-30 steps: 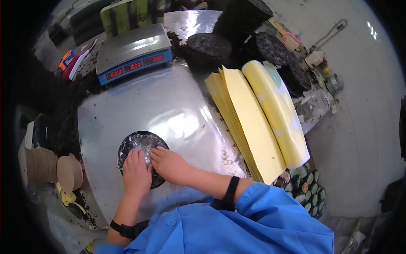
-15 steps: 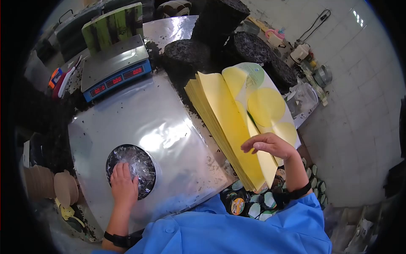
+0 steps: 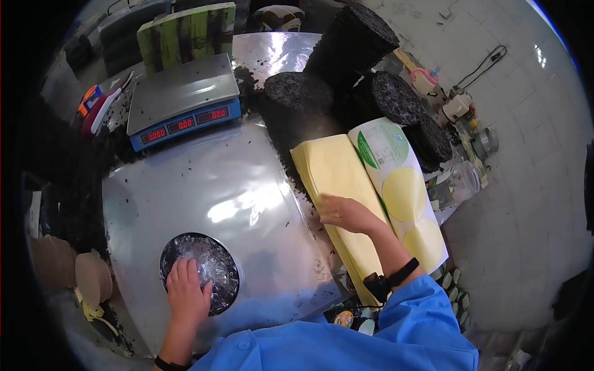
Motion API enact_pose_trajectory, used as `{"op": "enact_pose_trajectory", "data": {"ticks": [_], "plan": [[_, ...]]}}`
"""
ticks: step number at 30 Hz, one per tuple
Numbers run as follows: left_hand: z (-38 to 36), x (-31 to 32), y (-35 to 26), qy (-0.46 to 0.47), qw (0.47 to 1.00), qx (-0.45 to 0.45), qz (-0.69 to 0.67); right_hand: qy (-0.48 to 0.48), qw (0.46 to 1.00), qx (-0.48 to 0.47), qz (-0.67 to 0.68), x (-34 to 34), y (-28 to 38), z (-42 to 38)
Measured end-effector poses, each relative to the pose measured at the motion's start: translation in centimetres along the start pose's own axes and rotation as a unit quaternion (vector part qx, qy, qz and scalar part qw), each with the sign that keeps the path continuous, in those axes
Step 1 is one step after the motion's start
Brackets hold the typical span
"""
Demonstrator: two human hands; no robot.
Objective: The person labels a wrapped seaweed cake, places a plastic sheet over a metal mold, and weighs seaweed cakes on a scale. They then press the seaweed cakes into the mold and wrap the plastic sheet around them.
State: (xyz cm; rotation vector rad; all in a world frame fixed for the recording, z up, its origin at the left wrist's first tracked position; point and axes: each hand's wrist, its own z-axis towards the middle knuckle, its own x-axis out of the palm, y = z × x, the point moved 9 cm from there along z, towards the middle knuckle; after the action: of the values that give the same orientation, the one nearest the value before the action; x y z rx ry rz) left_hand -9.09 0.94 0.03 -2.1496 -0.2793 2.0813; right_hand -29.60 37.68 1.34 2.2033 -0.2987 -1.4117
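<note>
My left hand (image 3: pixel 189 290) rests with spread fingers on a round black container (image 3: pixel 230 278) with crinkled clear plastic film (image 3: pixel 210 263) over it, at the lower left of the metal sheet (image 3: pixel 173 191). On the right, my right hand (image 3: pixel 343 212) lies over the stack of yellow paper sheets (image 3: pixel 334 164), near its left edge, with its fingertips slightly blurred. Beside the stack is a white sheet (image 3: pixel 378 139) with a green label print and round yellow stickers (image 3: pixel 404 193).
A blue scale (image 3: pixel 185 96) stands at the upper left, a green block (image 3: pixel 185 37) behind it. Several dark cylinders (image 3: pixel 297 93) stand at the back. Brown discs (image 3: pixel 94 278) are at the left edge, a clear jar (image 3: pixel 461 180) at the right, lidded containers (image 3: pixel 451 287) below right.
My right hand has moved left across the yellow stack, whose raised sheets now lie flatter. My left hand stays on the round container. The whole view has shifted a little.
</note>
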Motion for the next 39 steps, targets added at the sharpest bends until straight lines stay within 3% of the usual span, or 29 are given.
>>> {"op": "enact_pose_trajectory", "data": {"ticks": [1, 2, 4, 5, 7, 10, 13, 14, 16, 17, 20, 21, 22, 24, 27, 28, 29, 31, 32, 33, 35, 36, 38, 39], "plan": [[-0.1, 0.1, 0.0, 0.01, 1.0, -0.002, -0.001, 0.063, 0.998, 0.005, -0.014, 1.7, -0.5, 0.7], [0.0, 0.0, 0.0, 0.013, 1.0, -0.006, -0.002, -0.177, 0.98, -0.045, -0.076, -3.0, -0.4, 1.0], [0.0, -0.2, -0.1, 0.025, 1.0, -0.01, -0.005, -0.396, 0.856, -0.04, -0.329, -8.1, -3.0, 2.4], [-0.1, 0.0, 0.1, 0.028, 1.0, -0.013, -0.003, -0.393, 0.858, -0.041, -0.328, -7.4, -5.1, 3.6], [0.0, 0.1, 0.1, 0.021, 1.0, -0.003, -0.006, -0.286, 0.864, 0.113, -0.399, -6.1, -10.5, 6.9], [-0.2, -0.1, -0.1, 0.009, 1.0, -0.004, 0.004, -0.218, 0.846, 0.176, -0.453, -5.9, -11.5, 8.6], [-0.2, -0.1, 0.1, 0.011, 1.0, -0.009, -0.021, -0.189, 0.881, 0.13, -0.415, -8.5, -11.4, 8.1], [-0.1, -0.2, 0.1, 0.009, 1.0, -0.013, -0.023, -0.189, 0.88, 0.126, -0.417, -9.2, -11.0, 7.9], [-0.1, -0.3, 0.1, 0.007, 1.0, -0.011, -0.018, -0.305, 0.922, 0.158, -0.179, -11.6, -11.7, 6.2], [-0.1, -0.4, 0.2, 0.005, 1.0, -0.015, -0.02, -0.363, 0.918, 0.096, -0.124, -10.8, -12.8, 6.3], [-0.2, -0.7, 0.1, -0.006, 1.0, -0.012, -0.02, -0.355, 0.916, 0.101, -0.155, -10.4, -14.8, 7.4], [-0.2, -0.7, 0.0, -0.007, 1.0, -0.007, -0.02, -0.328, 0.926, 0.15, -0.111, -11.8, -14.6, 7.2], [-0.1, -0.7, 0.1, -0.006, 1.0, -0.003, -0.019, -0.324, 0.928, 0.09, -0.16, -13.9, -13.8, 7.6], [0.3, -0.5, 0.0, -0.009, 1.0, -0.009, -0.028, -0.346, 0.923, -0.023, -0.166, -19.6, -3.3, 3.8], [-0.1, -0.8, 0.2, -0.012, 0.999, 0.002, -0.037, -0.419, 0.886, -0.107, -0.169, -24.2, 9.1, -4.2], [-0.2, -0.8, 0.3, -0.02, 0.999, 0.003, -0.032, -0.483, 0.858, -0.162, -0.066, -24.2, 11.2, -7.3], [-0.2, -0.8, 0.3, -0.022, 0.999, 0.004, -0.038, -0.517, 0.823, -0.235, 0.021, -21.0, 16.0, -11.0], [-0.4, -0.7, 0.6, -0.044, 0.998, 0.009, -0.032, -0.542, 0.826, -0.148, -0.045, -13.4, 15.1, -13.7], [-0.5, -0.9, 0.4, -0.062, 0.997, 0.023, -0.03, -0.41, 0.787, -0.449, 0.108, -7.5, 23.0, -14.4], [-0.5, -0.8, 0.5, -0.053, 0.998, 0.023, -0.041, -0.34, 0.801, -0.493, 0.012, -1.6, 24.1, -14.8], [-0.6, -0.9, 0.9, -0.033, 0.994, -0.002, -0.104, -0.247, 0.796, -0.552, -0.032, 7.5, 27.2, -15.2], [-0.7, -0.7, 1.4, -0.013, 0.986, -0.02, -0.165, -0.183, 0.809, -0.556, -0.047, 11.7, 27.7, -14.7], [-0.5, -0.2, 1.7, -0.075, 0.974, 0.015, -0.213, 0.0, 0.847, -0.518, -0.116, 21.0, 26.5, -12.3], [-0.6, 1.0, 2.3, -0.032, 0.968, -0.01, -0.25, 0.002, 0.845, -0.521, -0.121, 21.1, 26.3, -12.6]]}}
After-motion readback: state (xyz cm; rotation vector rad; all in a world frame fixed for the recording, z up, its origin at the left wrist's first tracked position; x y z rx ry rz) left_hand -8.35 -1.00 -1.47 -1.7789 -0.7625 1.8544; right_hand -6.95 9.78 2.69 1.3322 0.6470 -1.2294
